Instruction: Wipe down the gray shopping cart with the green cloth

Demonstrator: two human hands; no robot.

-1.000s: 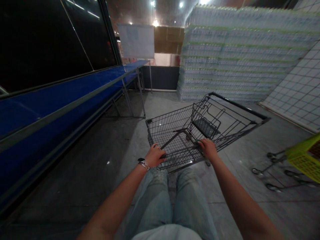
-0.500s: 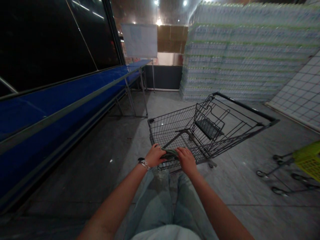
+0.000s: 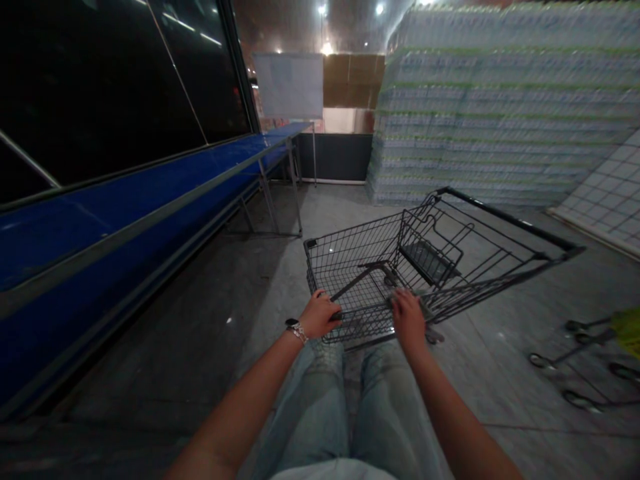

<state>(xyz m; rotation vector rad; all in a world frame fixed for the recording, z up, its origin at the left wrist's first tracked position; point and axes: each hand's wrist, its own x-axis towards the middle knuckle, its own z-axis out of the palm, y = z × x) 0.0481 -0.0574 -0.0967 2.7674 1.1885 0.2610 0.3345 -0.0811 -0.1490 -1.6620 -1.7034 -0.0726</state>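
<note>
A black wire shopping cart (image 3: pixel 350 233) stands before my legs, its handle at the far right and its basket bare. My left hand (image 3: pixel 320 316), with a watch and a bracelet on the wrist, is closed around the near side's top rim, close to the front corner. Farther right along that same rim is my right hand (image 3: pixel 409 320), its fingers curled and slightly blurred. A dull greenish patch shows beside those fingers, too smeared to name. The folding child seat (image 3: pixel 430 260) lies beyond my right hand.
A long blue counter (image 3: pixel 165 193) on metal legs runs along the left. Shrink-wrapped bottles (image 3: pixel 480 120) are stacked high at the back right. Part of a yellow-green cart (image 3: pixel 627 333) with black wheels stands at right. A tiled wall (image 3: pixel 610 187) borders the right side.
My right hand has slid right along the cart's rim, away from my left hand. The green strip that stretched between both hands no longer shows there. The view has shifted slightly left.
</note>
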